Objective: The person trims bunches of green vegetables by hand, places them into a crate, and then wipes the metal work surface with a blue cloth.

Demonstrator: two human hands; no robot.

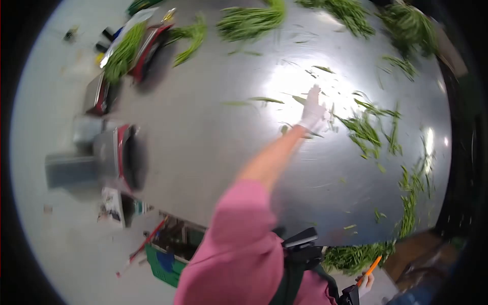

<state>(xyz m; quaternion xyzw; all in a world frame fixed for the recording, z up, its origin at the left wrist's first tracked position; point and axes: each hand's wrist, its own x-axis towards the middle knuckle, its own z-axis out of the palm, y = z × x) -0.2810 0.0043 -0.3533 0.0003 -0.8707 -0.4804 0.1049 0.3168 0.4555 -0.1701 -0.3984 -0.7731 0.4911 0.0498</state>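
Note:
My left hand (314, 113), in a white glove, reaches out over the metal table (203, 127) with its fingers stretched out. Loose green leaves and stem bits lie around it, and a small pile of cut greens (366, 132) is just to its right. Low in the view, beside my body, my right hand (365, 284) is closed around a slim orange tool (372, 269) shaped like a knife. Whether it has a blade cannot be made out. A heap of greens (353, 258) sits near that hand, below the table edge.
Bunches of long green stalks (251, 23) lie along the far side. Grey and red devices, perhaps scales (119, 157), line the left edge. A green crate (165, 264) stands on the floor at lower left. More trimmings (409, 203) lie along the right side.

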